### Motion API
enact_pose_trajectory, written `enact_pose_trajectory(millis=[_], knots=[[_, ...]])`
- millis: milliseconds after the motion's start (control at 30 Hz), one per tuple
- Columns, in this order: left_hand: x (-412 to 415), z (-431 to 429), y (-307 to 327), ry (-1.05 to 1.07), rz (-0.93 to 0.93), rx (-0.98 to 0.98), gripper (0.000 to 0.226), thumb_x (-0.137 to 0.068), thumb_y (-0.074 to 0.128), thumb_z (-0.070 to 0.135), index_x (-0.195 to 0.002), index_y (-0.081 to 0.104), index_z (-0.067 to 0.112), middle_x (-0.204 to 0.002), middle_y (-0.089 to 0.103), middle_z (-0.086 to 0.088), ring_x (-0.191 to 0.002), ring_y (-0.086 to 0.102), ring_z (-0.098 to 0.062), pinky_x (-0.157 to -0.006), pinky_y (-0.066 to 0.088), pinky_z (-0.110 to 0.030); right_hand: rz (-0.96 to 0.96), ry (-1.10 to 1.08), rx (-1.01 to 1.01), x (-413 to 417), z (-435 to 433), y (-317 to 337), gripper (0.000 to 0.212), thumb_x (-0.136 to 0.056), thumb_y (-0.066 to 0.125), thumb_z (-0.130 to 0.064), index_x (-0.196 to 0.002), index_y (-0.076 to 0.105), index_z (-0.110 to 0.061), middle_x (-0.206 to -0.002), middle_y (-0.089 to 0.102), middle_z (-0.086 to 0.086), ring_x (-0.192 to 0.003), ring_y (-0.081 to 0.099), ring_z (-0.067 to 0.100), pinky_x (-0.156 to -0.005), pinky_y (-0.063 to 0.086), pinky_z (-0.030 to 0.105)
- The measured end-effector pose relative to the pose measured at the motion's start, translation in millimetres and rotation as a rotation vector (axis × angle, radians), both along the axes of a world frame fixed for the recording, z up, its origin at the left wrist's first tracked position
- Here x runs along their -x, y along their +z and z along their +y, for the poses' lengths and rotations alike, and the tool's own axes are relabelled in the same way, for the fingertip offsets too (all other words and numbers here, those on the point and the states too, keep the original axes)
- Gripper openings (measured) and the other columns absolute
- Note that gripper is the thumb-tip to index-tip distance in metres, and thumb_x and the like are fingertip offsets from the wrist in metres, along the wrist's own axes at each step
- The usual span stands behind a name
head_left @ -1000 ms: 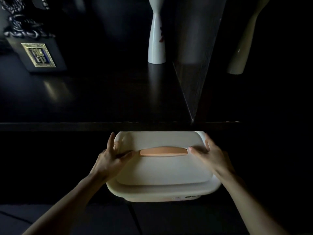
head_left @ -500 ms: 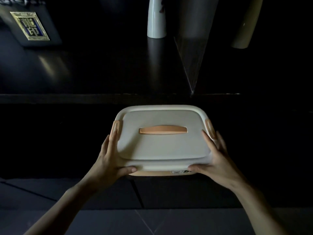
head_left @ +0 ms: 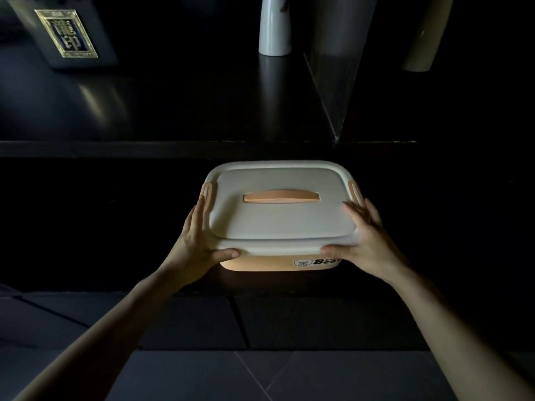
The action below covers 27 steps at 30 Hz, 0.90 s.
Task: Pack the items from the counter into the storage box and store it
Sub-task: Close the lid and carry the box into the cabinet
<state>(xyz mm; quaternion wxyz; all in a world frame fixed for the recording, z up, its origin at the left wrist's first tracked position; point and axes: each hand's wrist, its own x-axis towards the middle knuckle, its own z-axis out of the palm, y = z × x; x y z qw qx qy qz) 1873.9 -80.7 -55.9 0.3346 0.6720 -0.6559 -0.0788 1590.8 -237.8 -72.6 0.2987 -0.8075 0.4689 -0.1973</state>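
Observation:
The storage box (head_left: 278, 224) has a white lid, an orange top handle (head_left: 281, 197), orange side latches and an orange body with a bear label. It sits in the dark space under the counter edge (head_left: 173, 147), lid closed. My left hand (head_left: 197, 241) grips its front left corner, fingers along the side and thumb under the front rim. At the front right corner my right hand (head_left: 367, 241) holds it the same way. No loose items are visible on the counter.
On the dark counter stand a white vase (head_left: 275, 27), a pale vase (head_left: 425, 39) at the right, and a black block with a gold plaque (head_left: 66, 33) at the left. A glass panel (head_left: 333, 82) rises behind the box. Dark floor tiles (head_left: 188, 371) lie below.
Both hands moved from the lid top beside the handle to the front corners. The box has receded from me under the counter, and its orange front now shows.

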Motion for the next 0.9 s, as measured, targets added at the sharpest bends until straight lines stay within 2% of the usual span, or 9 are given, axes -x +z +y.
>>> enact_pose_trajectory(millis=[133, 233, 300, 367, 467, 567, 633, 767, 900], knots=[[5, 9, -8, 0.147, 0.080, -0.006, 0.112, -0.061, 0.047, 0.083, -0.137, -0.014, 0.030, -0.153, 0.011, -0.017, -0.136, 0.011, -0.022, -0.110, 0.019, -0.051, 0.074, -0.049, 0.096, -1, 7, -8, 0.117, -0.045, 0.054, -0.084, -0.144, 0.021, -0.032, -0.154, -0.009, -0.007, -0.141, -0.003, 0.016, -0.108, 0.009, 0.033], [6, 30, -22, 0.179, 0.103, -0.038, 0.109, -0.065, 0.055, 0.070, -0.143, -0.011, 0.029, -0.154, 0.000, 0.000, -0.142, 0.003, -0.021, -0.111, 0.022, -0.050, 0.110, -0.145, 0.253, -1, 30, -9, 0.106, -0.056, 0.042, -0.084, -0.144, 0.025, -0.027, -0.155, 0.000, 0.003, -0.141, 0.003, 0.023, -0.110, 0.017, 0.046], [5, 53, -34, 0.175, 0.100, -0.062, 0.107, -0.067, 0.056, 0.066, -0.142, -0.011, 0.033, -0.154, -0.004, 0.003, -0.143, 0.007, -0.024, -0.110, 0.025, -0.046, 0.142, -0.147, 0.391, -2, 55, -9, 0.098, -0.064, 0.041, -0.082, -0.143, 0.029, -0.024, -0.155, 0.006, 0.009, -0.139, 0.008, 0.029, -0.108, 0.015, 0.049], [5, 79, -46, 0.164, 0.088, -0.104, 0.102, -0.069, 0.053, 0.067, -0.141, -0.012, 0.037, -0.156, -0.003, -0.003, -0.142, 0.010, -0.023, -0.110, 0.025, -0.042, 0.150, -0.133, 0.467, -6, 86, -12, 0.093, -0.069, 0.045, -0.078, -0.141, 0.033, -0.021, -0.154, 0.011, 0.013, -0.138, 0.014, 0.032, -0.106, 0.015, 0.048], [2, 115, -64, 0.141, 0.024, -0.193, 0.092, -0.072, 0.044, 0.070, -0.143, -0.006, 0.038, -0.156, -0.002, 0.003, -0.140, 0.009, -0.015, -0.109, 0.019, -0.032, 0.096, -0.087, 0.504, -17, 139, -26, 0.080, -0.074, 0.050, -0.066, -0.138, 0.039, -0.019, -0.150, 0.022, 0.015, -0.133, 0.024, 0.031, -0.102, 0.019, 0.044], [-4, 141, -85, 0.130, -0.118, -0.280, 0.082, -0.079, 0.036, 0.066, -0.146, 0.005, 0.030, -0.156, -0.003, 0.003, -0.141, 0.010, -0.018, -0.111, 0.013, -0.029, 0.109, -0.005, 0.448, -32, 184, -51, 0.066, -0.078, 0.050, -0.058, -0.130, 0.050, -0.017, -0.140, 0.039, 0.013, -0.126, 0.037, 0.028, -0.099, 0.029, 0.046], [-6, 153, -96, 0.128, -0.206, -0.322, 0.077, -0.086, 0.038, 0.060, -0.146, 0.006, 0.026, -0.156, -0.007, 0.000, -0.142, 0.005, -0.021, -0.112, 0.004, -0.029, 0.202, 0.072, 0.359, -43, 204, -68, 0.061, -0.080, 0.049, -0.057, -0.127, 0.053, -0.018, -0.135, 0.045, 0.008, -0.124, 0.041, 0.026, -0.099, 0.030, 0.044], [-7, 158, -107, 0.071, -0.368, -0.326, 0.077, -0.088, 0.035, 0.059, -0.145, -0.002, 0.022, -0.148, -0.023, -0.001, -0.138, -0.018, -0.015, -0.110, -0.015, -0.028, 0.368, 0.205, 0.198, -64, 223, -97, 0.064, -0.085, 0.039, -0.061, -0.139, 0.034, -0.027, -0.144, 0.030, -0.001, -0.132, 0.025, 0.016, -0.107, 0.017, 0.036], [-4, 138, -122, 0.065, -0.447, -0.272, 0.079, -0.086, 0.025, 0.065, -0.141, -0.015, 0.027, -0.149, -0.022, -0.001, -0.138, -0.021, -0.015, -0.110, -0.016, -0.032, 0.353, 0.250, 0.189, -90, 210, -119, 0.069, -0.085, 0.039, -0.061, -0.143, 0.023, -0.027, -0.152, 0.018, -0.001, -0.138, 0.015, 0.016, -0.110, 0.014, 0.039]])
